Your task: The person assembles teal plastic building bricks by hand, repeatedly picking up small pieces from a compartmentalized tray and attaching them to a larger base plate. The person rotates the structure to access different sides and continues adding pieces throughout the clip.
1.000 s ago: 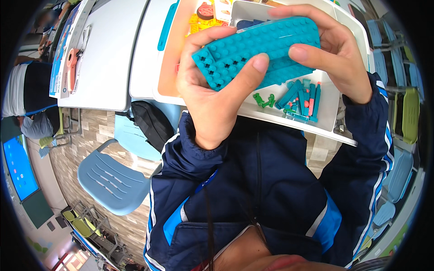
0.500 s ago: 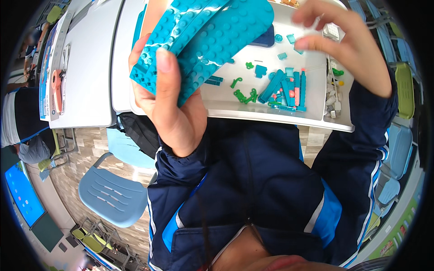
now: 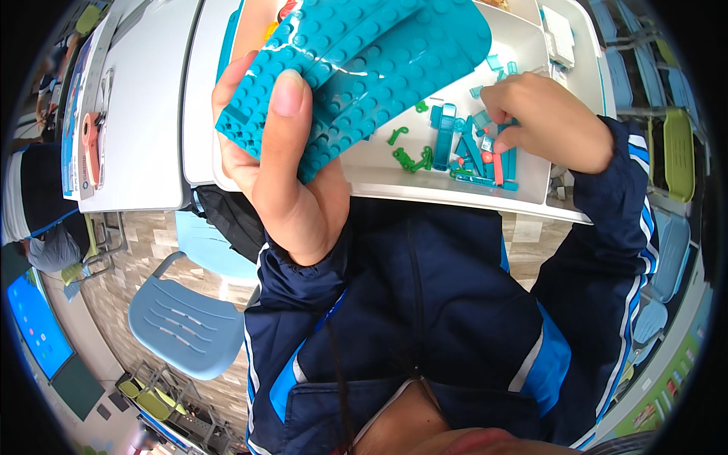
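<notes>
My left hand [image 3: 284, 163] is closed round several teal studded building plates [image 3: 364, 76], thumb on top, holding them tilted over the left part of a white tray [image 3: 447, 193]. The plates overlap in a stack, and their top edge leaves the picture. My right hand [image 3: 542, 121] is down in the tray's right part, fingers bent, with thumb and forefinger apart over small teal bricks [image 3: 474, 155]. A coral-red piece [image 3: 498, 168] lies just below the thumb. Green plant-like pieces [image 3: 409, 160] rest left of the bricks.
A side compartment with white pieces [image 3: 560, 38] adjoins the tray on the right. To the left is a white table [image 3: 144, 114] with a pink tape dispenser [image 3: 92, 148]. A blue chair [image 3: 186, 326] and a black bag [image 3: 231, 220] are at my left side.
My right hand has come down and inward from above the tray to the small bricks. Some teal bricks have shifted. The held plates have moved slightly right and up.
</notes>
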`<action>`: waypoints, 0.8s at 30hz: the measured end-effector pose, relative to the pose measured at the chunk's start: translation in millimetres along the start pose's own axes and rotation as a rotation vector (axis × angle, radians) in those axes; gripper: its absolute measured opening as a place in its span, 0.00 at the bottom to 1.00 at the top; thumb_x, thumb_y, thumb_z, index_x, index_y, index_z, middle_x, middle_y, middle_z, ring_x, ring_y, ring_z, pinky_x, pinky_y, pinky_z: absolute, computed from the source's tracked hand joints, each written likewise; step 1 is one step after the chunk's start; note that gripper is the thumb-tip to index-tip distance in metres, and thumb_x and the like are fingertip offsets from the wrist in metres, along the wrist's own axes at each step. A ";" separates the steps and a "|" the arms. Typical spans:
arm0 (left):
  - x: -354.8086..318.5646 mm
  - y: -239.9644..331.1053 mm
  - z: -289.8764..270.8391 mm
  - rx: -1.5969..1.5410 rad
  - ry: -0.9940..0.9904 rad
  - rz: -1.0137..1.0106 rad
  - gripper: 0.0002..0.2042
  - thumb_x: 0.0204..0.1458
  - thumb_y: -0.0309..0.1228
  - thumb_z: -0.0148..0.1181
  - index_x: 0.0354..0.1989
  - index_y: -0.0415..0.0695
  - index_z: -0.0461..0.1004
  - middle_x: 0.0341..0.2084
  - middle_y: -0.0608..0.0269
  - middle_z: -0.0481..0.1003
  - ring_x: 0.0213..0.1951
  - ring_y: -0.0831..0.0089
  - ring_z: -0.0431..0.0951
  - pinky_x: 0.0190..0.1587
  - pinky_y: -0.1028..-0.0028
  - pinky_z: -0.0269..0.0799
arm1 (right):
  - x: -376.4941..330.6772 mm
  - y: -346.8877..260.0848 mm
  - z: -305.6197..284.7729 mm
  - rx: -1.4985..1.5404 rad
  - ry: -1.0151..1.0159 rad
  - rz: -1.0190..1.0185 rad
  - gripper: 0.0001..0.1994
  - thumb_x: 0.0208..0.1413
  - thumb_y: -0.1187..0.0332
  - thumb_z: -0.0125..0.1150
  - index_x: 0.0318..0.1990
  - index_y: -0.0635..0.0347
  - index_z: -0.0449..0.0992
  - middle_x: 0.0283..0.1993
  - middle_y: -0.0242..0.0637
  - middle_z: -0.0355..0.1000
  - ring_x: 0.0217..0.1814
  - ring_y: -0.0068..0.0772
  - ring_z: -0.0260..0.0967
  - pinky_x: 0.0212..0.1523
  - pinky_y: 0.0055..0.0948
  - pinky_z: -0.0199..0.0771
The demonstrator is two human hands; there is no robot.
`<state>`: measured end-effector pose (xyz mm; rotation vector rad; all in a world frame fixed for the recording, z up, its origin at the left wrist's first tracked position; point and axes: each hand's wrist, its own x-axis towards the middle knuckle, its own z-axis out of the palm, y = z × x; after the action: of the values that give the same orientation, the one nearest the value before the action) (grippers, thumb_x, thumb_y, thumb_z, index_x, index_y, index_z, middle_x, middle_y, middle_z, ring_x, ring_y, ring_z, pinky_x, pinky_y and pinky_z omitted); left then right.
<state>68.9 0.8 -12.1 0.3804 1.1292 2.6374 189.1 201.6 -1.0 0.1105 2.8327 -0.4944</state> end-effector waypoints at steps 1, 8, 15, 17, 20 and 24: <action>0.9 -0.2 0.4 -0.009 0.009 -0.005 0.20 0.48 0.25 0.61 0.50 0.38 0.64 0.39 0.57 0.73 0.40 0.73 0.73 0.47 0.74 0.66 | -0.8 -1.2 -5.8 0.073 -0.043 -0.002 0.13 0.34 0.70 0.70 0.23 0.65 0.69 0.23 0.44 0.69 0.29 0.47 0.68 0.32 0.35 0.66; 2.2 -0.5 -2.5 0.014 -0.020 -0.019 0.19 0.49 0.27 0.62 0.49 0.38 0.65 0.38 0.59 0.73 0.40 0.75 0.73 0.46 0.76 0.67 | -23.1 -17.4 -53.6 0.440 0.246 -0.185 0.11 0.41 0.76 0.65 0.35 0.63 0.75 0.31 0.34 0.71 0.30 0.23 0.67 0.31 0.22 0.63; 1.2 -1.3 -0.5 0.098 -0.072 -0.003 0.17 0.54 0.32 0.58 0.49 0.39 0.65 0.39 0.59 0.72 0.40 0.77 0.72 0.46 0.77 0.66 | -21.9 -34.6 -66.6 0.636 0.487 -0.230 0.12 0.45 0.79 0.63 0.40 0.67 0.75 0.37 0.40 0.72 0.36 0.27 0.72 0.38 0.21 0.70; 1.4 -1.1 0.3 0.061 -0.108 -0.026 0.17 0.55 0.32 0.55 0.50 0.39 0.64 0.41 0.58 0.71 0.42 0.76 0.71 0.47 0.76 0.66 | -9.4 -40.1 -66.6 0.480 0.586 -0.363 0.14 0.43 0.78 0.66 0.40 0.67 0.76 0.35 0.42 0.74 0.35 0.28 0.73 0.35 0.21 0.71; 0.6 0.0 -1.9 0.024 -0.135 -0.050 0.17 0.57 0.33 0.53 0.51 0.39 0.62 0.42 0.56 0.71 0.44 0.75 0.71 0.48 0.75 0.66 | 12.7 -56.4 -51.5 0.442 0.777 -0.392 0.09 0.39 0.78 0.69 0.32 0.66 0.80 0.30 0.42 0.75 0.31 0.29 0.73 0.32 0.21 0.72; 0.5 0.7 -2.3 0.010 -0.142 -0.092 0.17 0.56 0.33 0.54 0.50 0.39 0.63 0.41 0.57 0.71 0.43 0.76 0.71 0.48 0.76 0.67 | 19.9 -51.9 -43.7 0.415 0.833 -0.422 0.11 0.38 0.79 0.69 0.33 0.65 0.80 0.31 0.41 0.75 0.31 0.28 0.73 0.32 0.21 0.71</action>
<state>67.6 -1.0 -13.0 0.4973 1.0887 2.4831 153.1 168.5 50.0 -0.2788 3.5015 -1.4110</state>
